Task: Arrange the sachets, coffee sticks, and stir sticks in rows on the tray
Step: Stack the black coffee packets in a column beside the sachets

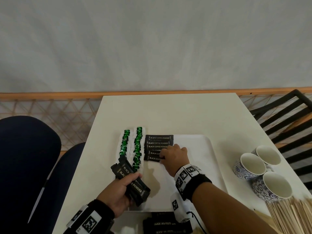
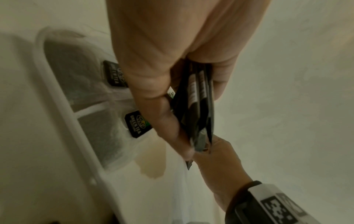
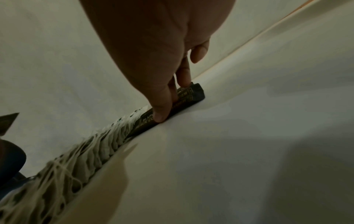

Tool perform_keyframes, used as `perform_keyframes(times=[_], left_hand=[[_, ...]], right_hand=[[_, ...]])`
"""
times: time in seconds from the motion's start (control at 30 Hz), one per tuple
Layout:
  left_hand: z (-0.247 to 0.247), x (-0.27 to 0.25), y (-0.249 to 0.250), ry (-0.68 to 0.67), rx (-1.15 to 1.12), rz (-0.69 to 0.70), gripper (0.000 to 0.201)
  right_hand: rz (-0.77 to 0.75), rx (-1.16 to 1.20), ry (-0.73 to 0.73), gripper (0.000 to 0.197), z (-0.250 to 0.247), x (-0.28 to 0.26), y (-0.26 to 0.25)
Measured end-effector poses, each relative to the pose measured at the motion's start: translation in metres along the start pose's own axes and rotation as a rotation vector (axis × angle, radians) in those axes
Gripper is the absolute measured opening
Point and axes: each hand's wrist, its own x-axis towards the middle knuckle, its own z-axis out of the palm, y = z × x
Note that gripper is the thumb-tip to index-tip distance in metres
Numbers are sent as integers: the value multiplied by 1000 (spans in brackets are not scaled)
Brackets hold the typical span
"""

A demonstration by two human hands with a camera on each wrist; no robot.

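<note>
Plainly black, white-lettered coffee sticks (image 1: 158,146).

Three patterned cups (image 1: 258,173) clustered at right on white table (image 1: 168,114); black chair (image 1: 287,115) beside, blue seat (image 1: 25,157) left.

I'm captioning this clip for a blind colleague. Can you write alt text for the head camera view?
On a white tray, the right hand presses black coffee sticks into a row beside two rows of green tea sachets, while the left hand grips a bundle of sticks. Three cups stand right.
</note>
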Motion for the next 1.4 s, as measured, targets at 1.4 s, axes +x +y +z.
perform_keyframes(times=[1.4], left_hand=[[16, -6, 6, -116, -6, 109, 26]], right_hand=[[-45, 210, 10, 21, -12, 7, -10]])
